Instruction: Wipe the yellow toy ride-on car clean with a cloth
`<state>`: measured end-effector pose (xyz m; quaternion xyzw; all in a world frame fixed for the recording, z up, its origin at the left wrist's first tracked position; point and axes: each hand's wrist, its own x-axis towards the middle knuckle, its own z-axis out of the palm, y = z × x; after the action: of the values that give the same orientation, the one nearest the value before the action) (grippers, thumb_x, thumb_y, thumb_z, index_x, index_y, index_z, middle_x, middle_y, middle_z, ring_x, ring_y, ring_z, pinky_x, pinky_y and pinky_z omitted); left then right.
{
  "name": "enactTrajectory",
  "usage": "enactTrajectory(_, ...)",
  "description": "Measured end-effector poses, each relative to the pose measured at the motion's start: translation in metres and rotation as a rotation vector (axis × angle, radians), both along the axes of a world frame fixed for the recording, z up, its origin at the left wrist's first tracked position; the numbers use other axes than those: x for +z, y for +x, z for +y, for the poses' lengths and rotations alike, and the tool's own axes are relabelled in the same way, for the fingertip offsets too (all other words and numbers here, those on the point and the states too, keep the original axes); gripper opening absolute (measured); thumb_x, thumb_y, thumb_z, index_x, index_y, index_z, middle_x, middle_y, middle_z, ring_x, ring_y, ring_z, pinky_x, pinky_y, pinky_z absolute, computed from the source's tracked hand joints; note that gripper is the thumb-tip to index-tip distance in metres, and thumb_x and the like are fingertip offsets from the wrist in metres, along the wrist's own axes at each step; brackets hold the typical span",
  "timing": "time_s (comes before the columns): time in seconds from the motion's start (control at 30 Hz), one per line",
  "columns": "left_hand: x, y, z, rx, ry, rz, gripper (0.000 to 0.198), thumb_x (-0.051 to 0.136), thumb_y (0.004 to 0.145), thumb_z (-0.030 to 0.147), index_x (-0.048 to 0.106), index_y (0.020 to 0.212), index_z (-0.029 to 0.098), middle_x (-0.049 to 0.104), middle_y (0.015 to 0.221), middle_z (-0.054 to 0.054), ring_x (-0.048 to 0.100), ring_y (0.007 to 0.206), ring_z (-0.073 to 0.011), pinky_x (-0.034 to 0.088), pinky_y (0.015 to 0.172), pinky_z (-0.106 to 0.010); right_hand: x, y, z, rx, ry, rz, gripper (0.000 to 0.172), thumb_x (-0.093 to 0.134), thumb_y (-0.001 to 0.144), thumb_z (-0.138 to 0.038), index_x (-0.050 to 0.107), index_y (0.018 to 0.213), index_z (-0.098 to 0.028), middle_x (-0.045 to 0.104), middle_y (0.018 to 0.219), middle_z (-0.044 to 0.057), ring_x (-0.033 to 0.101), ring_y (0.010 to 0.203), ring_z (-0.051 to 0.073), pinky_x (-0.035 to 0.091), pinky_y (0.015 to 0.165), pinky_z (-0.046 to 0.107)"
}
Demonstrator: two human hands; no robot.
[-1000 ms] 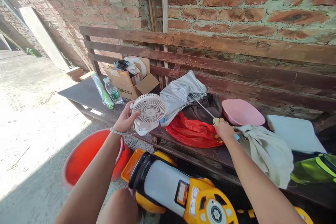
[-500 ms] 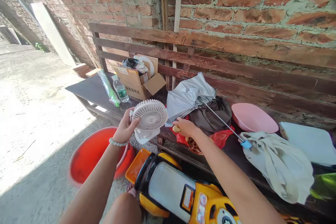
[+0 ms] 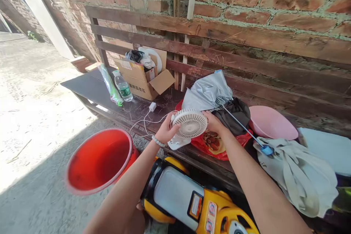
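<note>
A small white fan (image 3: 190,124) with a round grille is held over the front edge of a dark wooden bench (image 3: 90,89). My left hand (image 3: 167,129) grips its left rim, a bead bracelet on the wrist. My right hand (image 3: 213,123) closes on its right rim. A white cable (image 3: 142,121) runs from the fan to a white plug (image 3: 152,106) lying on the bench. Just behind the fan lie a silver folded umbrella (image 3: 207,90), a dark cloth (image 3: 234,113) and a red plastic bag (image 3: 216,145).
A cardboard box (image 3: 141,80), a water bottle (image 3: 123,87) and a green wrapper (image 3: 109,86) stand at the bench's left. A pink bowl (image 3: 270,123) and pale cloth (image 3: 298,170) lie right. An orange bucket (image 3: 100,161) and a yellow toy car (image 3: 192,201) sit below. A brick wall stands behind.
My right hand left the umbrella handle and red bag and came onto the fan's right side. The fan moved right, over the red bag. The cable and plug came into sight.
</note>
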<state>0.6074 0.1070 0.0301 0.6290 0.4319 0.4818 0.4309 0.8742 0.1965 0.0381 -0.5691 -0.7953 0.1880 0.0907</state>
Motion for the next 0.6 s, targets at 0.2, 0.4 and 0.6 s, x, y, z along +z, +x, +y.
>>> enactTrajectory(0.2,-0.007,0.017,0.02,-0.043,0.035,0.123,0.055,0.066,0.086,0.051,0.05,0.127,0.018,0.066,0.107,-0.008,0.063,0.1,-0.0251,0.052,0.091,-0.038,0.052,0.036,-0.083,-0.017,-0.045,-0.34,0.031,0.058,0.085,-0.012,0.068,0.113,-0.022,0.069,0.113,0.01,0.068,0.101,0.026,0.045,0.085,0.031)
enactTrajectory(0.4,0.003,0.009,0.046,-0.046,0.001,0.201,0.053,0.069,0.081,0.052,0.056,0.12,0.02,0.066,0.103,-0.004,0.062,0.096,-0.0225,0.05,0.09,-0.036,-0.002,0.025,-0.15,0.254,-0.212,-0.148,0.066,0.062,0.078,-0.009,0.061,0.14,-0.031,0.056,0.145,0.008,0.065,0.119,0.025,0.048,0.096,0.032)
enactTrajectory(0.6,-0.002,-0.009,0.05,-0.094,-0.045,0.153,0.05,0.068,0.083,0.051,0.055,0.122,0.022,0.068,0.103,-0.003,0.063,0.097,-0.0218,0.051,0.091,-0.037,-0.055,0.01,-0.095,0.018,-0.246,0.019,0.076,0.061,0.083,-0.008,0.046,0.154,-0.028,0.045,0.161,0.009,0.054,0.139,0.025,0.043,0.114,0.037)
